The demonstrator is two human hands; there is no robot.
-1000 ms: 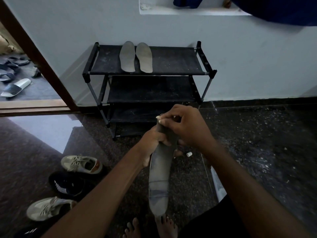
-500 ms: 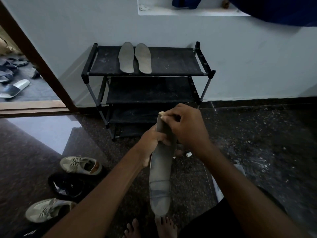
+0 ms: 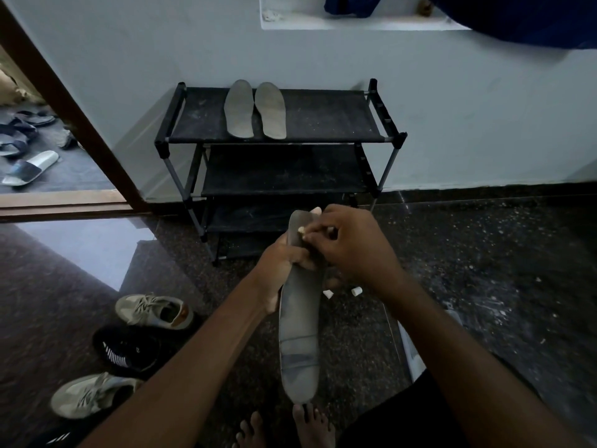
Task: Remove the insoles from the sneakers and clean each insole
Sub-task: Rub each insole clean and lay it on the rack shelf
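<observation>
Grip: left hand (image 3: 280, 268) wrapped round upright grey insole (image 3: 298, 334); right hand (image 3: 350, 247) pinching its upper end.

The left hand (image 3: 279, 266) and right hand (image 3: 352, 247) grip a grey insole (image 3: 298, 334) before a shoe rack (image 3: 326, 119).

single head view, looks forward and down, close over hands, shoe rack (image 3: 277, 124) beyond.

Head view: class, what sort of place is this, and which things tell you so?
Probably a home entryway: a shoe rack, sneakers lying near it, and sandals past the doorway.
</observation>
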